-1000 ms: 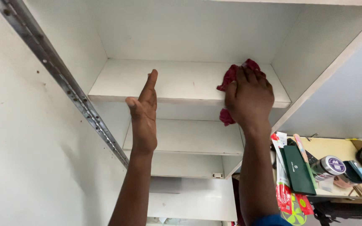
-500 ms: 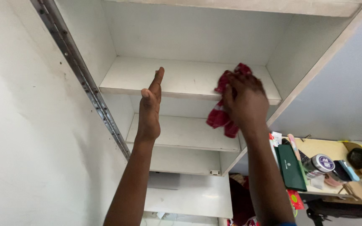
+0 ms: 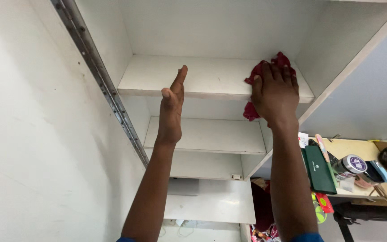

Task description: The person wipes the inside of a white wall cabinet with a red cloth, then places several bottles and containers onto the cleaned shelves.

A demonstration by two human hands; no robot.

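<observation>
Back on the top shelf (image 3: 202,76), the right hand (image 3: 276,96) now presses a red cloth (image 3: 265,76) flat near the shelf's right end, after hanging off the front edge half a second ago.
Fingers spread over the cloth; one fold droops past the edge. The left hand (image 3: 172,107) stands open, holding nothing, seemingly against the front edge.

Both arms are raised; the left hand (image 3: 172,107) is held flat, edge-on, while the right hand (image 3: 276,95) is pressed palm-down, fingers spread.
</observation>
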